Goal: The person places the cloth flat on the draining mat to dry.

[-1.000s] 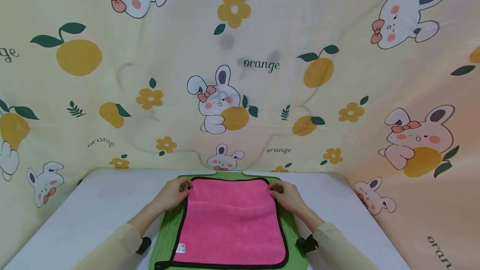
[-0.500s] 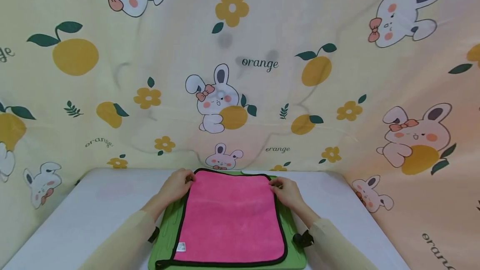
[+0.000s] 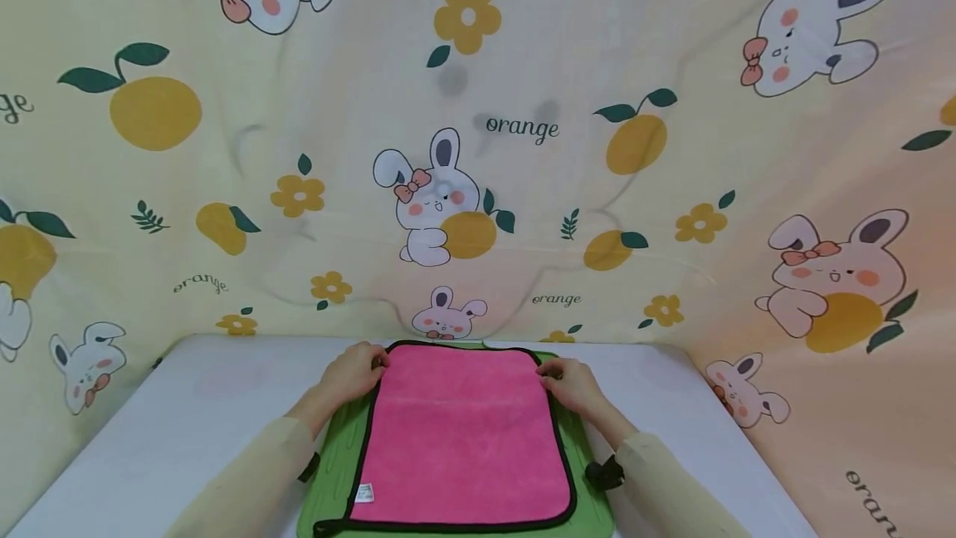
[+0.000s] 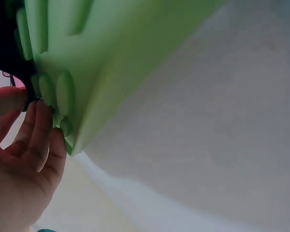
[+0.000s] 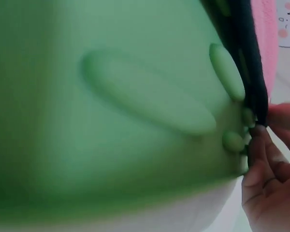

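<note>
A pink towel (image 3: 463, 438) with black edging and a white tag (image 3: 363, 493) lies spread over a green ribbed board (image 3: 342, 447). My left hand (image 3: 351, 374) pinches the towel's far left corner between thumb and fingertips. At the far right corner, my right hand (image 3: 573, 386) pinches the black edging. The left wrist view has the left hand (image 4: 26, 164) at the dark edging beside the board's raised ribs (image 4: 65, 94). In the right wrist view, the thumb and fingers of the right hand (image 5: 270, 181) meet on the edging, next to the board (image 5: 135, 159).
The board stands on a white table (image 3: 209, 405). Behind and along the sides hangs a cloth backdrop (image 3: 515, 189) printed with rabbits and oranges. Dark straps (image 3: 607, 473) show at the wrists beside beige sleeves (image 3: 246, 471).
The left hand has moved up and slightly right, with the towel's far left corner raised and then lowered a little. The towel's upper crease has flattened. The right hand has barely moved.
</note>
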Demonstrator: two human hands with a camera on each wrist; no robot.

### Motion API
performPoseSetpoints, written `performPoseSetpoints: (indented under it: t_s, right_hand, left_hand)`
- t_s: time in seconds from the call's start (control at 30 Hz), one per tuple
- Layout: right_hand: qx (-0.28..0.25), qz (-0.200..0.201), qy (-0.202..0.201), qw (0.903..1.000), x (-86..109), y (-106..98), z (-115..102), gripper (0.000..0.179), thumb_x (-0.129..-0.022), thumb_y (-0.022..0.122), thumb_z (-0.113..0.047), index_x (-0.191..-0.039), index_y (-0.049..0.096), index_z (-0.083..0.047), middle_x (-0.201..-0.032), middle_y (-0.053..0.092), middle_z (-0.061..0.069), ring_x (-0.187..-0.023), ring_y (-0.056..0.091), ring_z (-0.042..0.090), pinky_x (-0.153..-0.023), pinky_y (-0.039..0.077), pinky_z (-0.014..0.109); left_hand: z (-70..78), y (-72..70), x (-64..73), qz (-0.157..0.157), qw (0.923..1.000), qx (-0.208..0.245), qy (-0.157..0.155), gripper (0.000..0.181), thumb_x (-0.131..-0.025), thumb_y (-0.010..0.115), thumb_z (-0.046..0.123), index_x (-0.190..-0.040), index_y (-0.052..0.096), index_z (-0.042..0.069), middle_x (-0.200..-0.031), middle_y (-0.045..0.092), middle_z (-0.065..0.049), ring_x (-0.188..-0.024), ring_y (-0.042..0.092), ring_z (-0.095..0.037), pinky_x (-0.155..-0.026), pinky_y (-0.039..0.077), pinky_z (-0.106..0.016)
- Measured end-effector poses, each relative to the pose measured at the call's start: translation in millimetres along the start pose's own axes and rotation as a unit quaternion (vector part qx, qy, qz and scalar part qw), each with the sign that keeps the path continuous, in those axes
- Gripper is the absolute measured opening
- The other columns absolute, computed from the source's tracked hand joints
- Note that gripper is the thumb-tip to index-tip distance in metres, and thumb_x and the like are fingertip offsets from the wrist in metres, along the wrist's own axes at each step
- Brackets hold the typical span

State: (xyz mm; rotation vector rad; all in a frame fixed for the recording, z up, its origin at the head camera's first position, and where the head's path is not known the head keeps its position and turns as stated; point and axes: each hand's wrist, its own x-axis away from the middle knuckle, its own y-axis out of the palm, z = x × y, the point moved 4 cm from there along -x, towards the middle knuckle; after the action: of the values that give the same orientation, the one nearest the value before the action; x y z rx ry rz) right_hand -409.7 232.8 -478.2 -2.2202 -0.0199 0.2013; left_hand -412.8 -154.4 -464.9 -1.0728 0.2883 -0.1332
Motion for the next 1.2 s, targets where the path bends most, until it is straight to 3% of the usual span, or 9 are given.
performPoseSetpoints:
  t_s: [0.13, 0.3, 0.43, 0.63, 0.77, 0.9, 1.03, 1.2]
  right_hand:
    - [0.003, -0.011, -0.028, 0.9995, 9.0, -7.5, -3.4, 0.017, -0.094, 0.074, -0.010, -0.110, 0.079, -0.008, -0.099, 0.071, 0.006, -0.093, 0.065, 0.023, -0.080, 0.054, 0.042]
    - [-0.001, -0.025, -0.075, 0.9969, 33.1, -20.9, -9.3, 0.020, -0.093, 0.075, -0.008, -0.112, 0.077, -0.004, -0.096, 0.066, 0.004, -0.079, 0.057, 0.014, -0.067, 0.050, 0.030]
    - [-0.004, -0.052, -0.119, 0.9915, 54.7, -26.9, -17.3, 0.019, -0.093, 0.075, -0.008, -0.111, 0.076, -0.003, -0.098, 0.066, 0.006, -0.076, 0.055, 0.009, -0.062, 0.048, 0.024]
    - [0.022, -0.112, -0.155, 0.9813, 85.8, -24.1, -27.9, 0.017, -0.093, 0.078, -0.014, -0.109, 0.075, -0.009, -0.101, 0.063, 0.002, -0.082, 0.056, 0.010, -0.069, 0.051, 0.027]
    - [0.072, -0.143, -0.177, 0.9711, 104.2, -20.9, -32.0, 0.030, -0.093, 0.080, -0.030, -0.119, 0.074, -0.014, -0.118, 0.063, 0.003, -0.106, 0.061, 0.024, -0.091, 0.055, 0.045]
    - [0.112, -0.194, -0.197, 0.9544, 116.5, -18.0, -32.8, 0.062, -0.094, 0.075, -0.048, -0.143, 0.062, -0.013, -0.150, 0.051, 0.015, -0.138, 0.045, 0.044, -0.107, 0.041, 0.067]
    - [0.118, -0.251, -0.192, 0.9413, 123.8, -17.0, -29.9, 0.081, -0.095, 0.070, -0.055, -0.159, 0.044, -0.014, -0.167, 0.030, 0.018, -0.148, 0.023, 0.058, -0.109, 0.024, 0.080]
    - [0.101, -0.290, -0.160, 0.9384, 127.5, -17.1, -21.9, 0.088, -0.094, 0.069, -0.059, -0.164, 0.034, -0.019, -0.171, 0.021, 0.014, -0.151, 0.012, 0.058, -0.110, 0.013, 0.084]
  left_hand:
    - [5.3, -3.4, 7.9, 0.009, 0.9993, -0.004, 0.036, 0.012, -0.094, 0.072, 0.005, -0.105, 0.076, 0.004, -0.100, 0.064, -0.011, -0.094, 0.065, -0.030, -0.089, 0.055, -0.050]
    - [17.0, -11.6, 27.2, 0.002, 0.9976, -0.009, 0.068, 0.023, -0.095, 0.070, 0.007, -0.116, 0.073, 0.000, -0.119, 0.064, -0.019, -0.112, 0.065, -0.038, -0.098, 0.053, -0.054]
    - [27.8, -14.0, 43.7, -0.033, 0.9944, -0.025, 0.097, 0.033, -0.100, 0.068, 0.015, -0.127, 0.069, -0.002, -0.136, 0.062, -0.023, -0.129, 0.058, -0.041, -0.108, 0.047, -0.056]
    - [35.6, -4.1, 68.7, -0.109, 0.9777, -0.078, 0.162, 0.052, -0.103, 0.064, 0.034, -0.144, 0.059, 0.002, -0.149, 0.055, -0.017, -0.139, 0.051, -0.037, -0.114, 0.041, -0.058]
    - [34.5, 2.2, 80.7, -0.158, 0.9710, -0.093, 0.154, 0.071, -0.101, 0.061, 0.052, -0.156, 0.048, 0.010, -0.159, 0.046, -0.012, -0.147, 0.042, -0.034, -0.118, 0.034, -0.060]
    - [34.1, 3.6, 87.6, -0.195, 0.9678, -0.093, 0.129, 0.085, -0.096, 0.060, 0.066, -0.162, 0.038, 0.016, -0.166, 0.038, -0.008, -0.153, 0.033, -0.034, -0.120, 0.027, -0.064]
    - [33.7, 4.6, 91.7, -0.224, 0.9637, -0.091, 0.114, 0.096, -0.092, 0.060, 0.073, -0.165, 0.031, 0.019, -0.171, 0.028, -0.006, -0.157, 0.024, -0.033, -0.121, 0.023, -0.065]
    - [33.4, 8.6, 96.4, -0.252, 0.9587, -0.081, 0.105, 0.104, -0.087, 0.060, 0.079, -0.166, 0.026, 0.020, -0.174, 0.017, -0.004, -0.159, 0.015, -0.032, -0.122, 0.020, -0.065]
